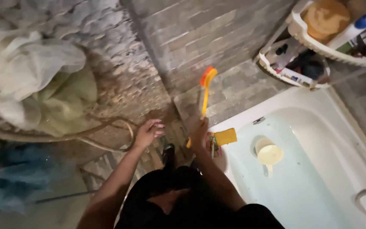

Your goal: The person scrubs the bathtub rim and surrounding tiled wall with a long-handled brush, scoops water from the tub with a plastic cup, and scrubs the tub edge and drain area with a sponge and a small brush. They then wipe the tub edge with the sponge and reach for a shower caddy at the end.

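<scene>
Two hands: right hand [198, 135] gripping the long yellow plastic brush with an orange head [206, 91]; left hand [148, 132] empty, fingers loosely spread, near the stone tile wall [149, 72].
Hidden: brush's lower handle covered by the right fist; bundled pale cloth [30, 76] at 9 o'clock blurred, cut off by the frame edge; small packet [212, 144] behind the fist hard to make out.
Containers: white bathtub [352, 140] at 4 o'clock holds water and a floating pale yellow plastic scoop [269, 154]; white corner rack [306, 40] at 2 o'clock holds a tan sponge [325, 17] and bottles.
Rim: yellow rectangular sponge [225, 136] on the tub corner.
Brush axis: nearly upright, head toward 12 o'clock, against the wall.
</scene>
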